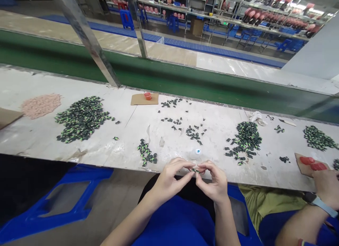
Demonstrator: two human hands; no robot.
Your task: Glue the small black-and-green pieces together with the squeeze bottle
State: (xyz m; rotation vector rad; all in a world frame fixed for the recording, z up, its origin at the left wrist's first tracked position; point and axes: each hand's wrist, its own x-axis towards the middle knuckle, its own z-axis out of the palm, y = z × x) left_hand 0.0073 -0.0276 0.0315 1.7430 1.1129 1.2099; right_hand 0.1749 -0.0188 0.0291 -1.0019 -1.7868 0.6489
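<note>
At the front edge of the white table, my left hand (173, 177) and my right hand (214, 179) meet, fingertips pinched on a small black-and-green piece (195, 170). Its exact kind is too small to make out. Just beyond my fingers is a small whitish bottle (196, 153) with a blue tip. A small cluster of black-and-green pieces (146, 153) lies left of my hands. Loose small dark pieces (193, 133) are scattered farther back. To the right is a heap of black-and-green pieces (248, 136).
A large black-and-green heap (82, 120) and a pink pile (41, 105) lie at left. A red tub (147, 95) stands on cardboard (136, 99). At right, a co-worker's hand (327, 186) is by red tubs (315, 163). A metal post (92, 44) rises behind the table, before a green belt (164, 78).
</note>
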